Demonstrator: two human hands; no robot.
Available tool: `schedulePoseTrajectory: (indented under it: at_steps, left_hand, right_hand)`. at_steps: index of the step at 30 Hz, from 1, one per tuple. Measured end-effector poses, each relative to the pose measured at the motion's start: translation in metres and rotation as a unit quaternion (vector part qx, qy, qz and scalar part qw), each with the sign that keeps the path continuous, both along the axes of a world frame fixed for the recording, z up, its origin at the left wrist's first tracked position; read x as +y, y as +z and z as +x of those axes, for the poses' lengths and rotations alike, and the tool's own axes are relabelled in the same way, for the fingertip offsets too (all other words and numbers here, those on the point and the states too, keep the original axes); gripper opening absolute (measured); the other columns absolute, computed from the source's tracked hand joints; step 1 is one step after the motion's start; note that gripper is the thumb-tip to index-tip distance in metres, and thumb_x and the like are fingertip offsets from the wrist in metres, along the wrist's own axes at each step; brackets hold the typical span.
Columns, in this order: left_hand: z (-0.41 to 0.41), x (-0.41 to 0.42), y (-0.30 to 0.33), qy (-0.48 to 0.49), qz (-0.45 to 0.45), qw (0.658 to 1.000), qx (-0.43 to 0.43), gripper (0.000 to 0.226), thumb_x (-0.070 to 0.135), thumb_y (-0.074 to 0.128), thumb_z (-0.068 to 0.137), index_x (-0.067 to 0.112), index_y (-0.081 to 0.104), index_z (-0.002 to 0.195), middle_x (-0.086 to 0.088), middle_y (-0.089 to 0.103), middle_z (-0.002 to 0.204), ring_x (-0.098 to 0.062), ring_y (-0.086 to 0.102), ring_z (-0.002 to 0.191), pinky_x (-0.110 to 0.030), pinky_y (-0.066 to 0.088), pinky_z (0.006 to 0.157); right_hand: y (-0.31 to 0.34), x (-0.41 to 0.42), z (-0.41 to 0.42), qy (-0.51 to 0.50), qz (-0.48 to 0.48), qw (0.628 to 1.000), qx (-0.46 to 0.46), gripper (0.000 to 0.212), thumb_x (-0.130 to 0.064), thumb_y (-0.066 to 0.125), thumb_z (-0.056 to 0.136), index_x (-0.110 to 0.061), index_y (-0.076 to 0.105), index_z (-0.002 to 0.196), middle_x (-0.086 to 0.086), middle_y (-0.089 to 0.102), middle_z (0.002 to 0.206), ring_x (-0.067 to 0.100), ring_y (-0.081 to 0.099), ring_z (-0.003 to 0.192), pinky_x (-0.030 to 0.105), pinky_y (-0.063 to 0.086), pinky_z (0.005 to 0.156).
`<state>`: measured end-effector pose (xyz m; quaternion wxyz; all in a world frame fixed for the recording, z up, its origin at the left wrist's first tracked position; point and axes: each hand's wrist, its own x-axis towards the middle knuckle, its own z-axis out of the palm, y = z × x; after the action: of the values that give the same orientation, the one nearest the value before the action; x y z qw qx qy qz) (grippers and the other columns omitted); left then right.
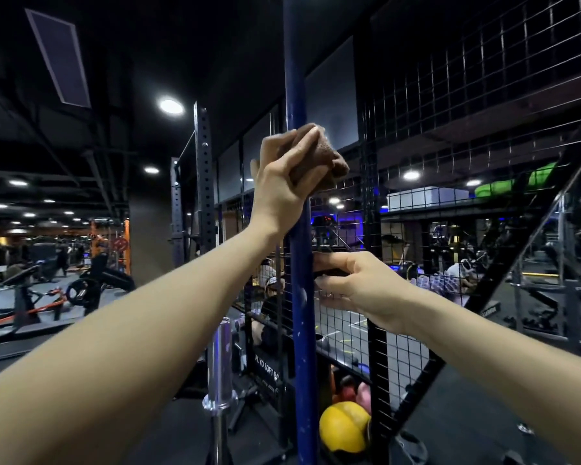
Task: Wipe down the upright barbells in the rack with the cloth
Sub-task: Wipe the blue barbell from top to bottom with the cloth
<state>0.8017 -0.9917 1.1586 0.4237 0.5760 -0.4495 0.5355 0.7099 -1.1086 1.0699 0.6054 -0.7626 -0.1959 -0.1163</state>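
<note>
A tall blue upright barbell [301, 330] runs from the bottom to the top of the view, its paint chipped in spots. My left hand [284, 182] is raised high and grips a brown cloth [326, 159] wrapped around the blue bar at about head height. Lower down, my right hand [356, 285] holds the same bar from the right, fingers curled round it. A second barbell with a chrome sleeve [219, 367] stands upright to the left of the blue one, untouched.
A black wire-mesh partition [450, 129] stands right behind the bars. A yellow medicine ball [344, 426] and other balls lie in a rack at the bottom. A squat rack upright [203, 176] rises at left, with gym machines and people beyond.
</note>
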Motion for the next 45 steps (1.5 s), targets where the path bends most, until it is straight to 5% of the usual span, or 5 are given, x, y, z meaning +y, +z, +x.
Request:
schedulePoseTrajectory:
  at_steps: [16,22,27,33,45]
  left_hand:
    - [-0.005,0.011,-0.037,0.010,0.021,0.999,0.025,0.050,0.027,0.067,0.084,0.020,0.055,0.132,0.002,0.043,0.126,-0.025,0.042,0.124,-0.037,0.032,0.112]
    - [-0.015,0.026,-0.138,-0.003,0.070,0.996,0.060,0.050,0.020,0.064,0.088,0.015,0.051,0.135,-0.004,0.040,0.128,-0.022,0.039,0.130,-0.046,0.033,0.112]
    - [-0.017,0.035,-0.114,0.038,0.097,0.994,0.027,0.049,0.030,0.063,0.086,0.017,0.053,0.133,-0.004,0.045,0.127,-0.025,0.043,0.123,-0.048,0.038,0.106]
    - [-0.014,0.019,-0.090,0.044,0.046,0.997,0.035,0.050,0.025,0.065,0.087,0.020,0.052,0.135,0.003,0.041,0.126,-0.021,0.041,0.122,-0.039,0.034,0.110]
    - [-0.038,0.049,-0.109,0.068,0.068,0.995,0.035,0.050,0.027,0.072,0.078,0.015,0.061,0.124,0.006,0.057,0.118,-0.010,0.056,0.108,-0.027,0.046,0.099]
  right_hand:
    - [-0.020,0.001,-0.007,-0.008,-0.013,1.000,0.004,0.028,0.001,0.051,0.095,-0.017,0.065,0.109,0.000,0.066,0.103,0.007,0.062,0.085,0.014,0.052,0.069]
    - [-0.039,0.002,-0.011,-0.026,-0.027,0.999,0.030,0.024,0.002,0.052,0.094,-0.007,0.063,0.113,0.012,0.064,0.113,0.016,0.056,0.095,0.023,0.048,0.077]
    - [-0.050,-0.004,-0.019,-0.014,-0.108,0.992,0.058,0.035,0.002,0.053,0.094,-0.028,0.063,0.108,-0.010,0.064,0.111,0.017,0.051,0.093,0.033,0.046,0.082]
    - [0.000,-0.028,-0.005,-0.251,-0.031,0.965,-0.073,0.028,-0.004,0.053,0.094,-0.025,0.065,0.079,0.004,0.068,0.092,0.021,0.065,0.096,0.030,0.054,0.077]
    - [0.038,0.015,0.005,-0.225,0.005,0.961,-0.162,0.020,-0.012,0.054,0.095,-0.006,0.070,0.086,0.016,0.069,0.088,0.028,0.064,0.083,0.044,0.053,0.085]
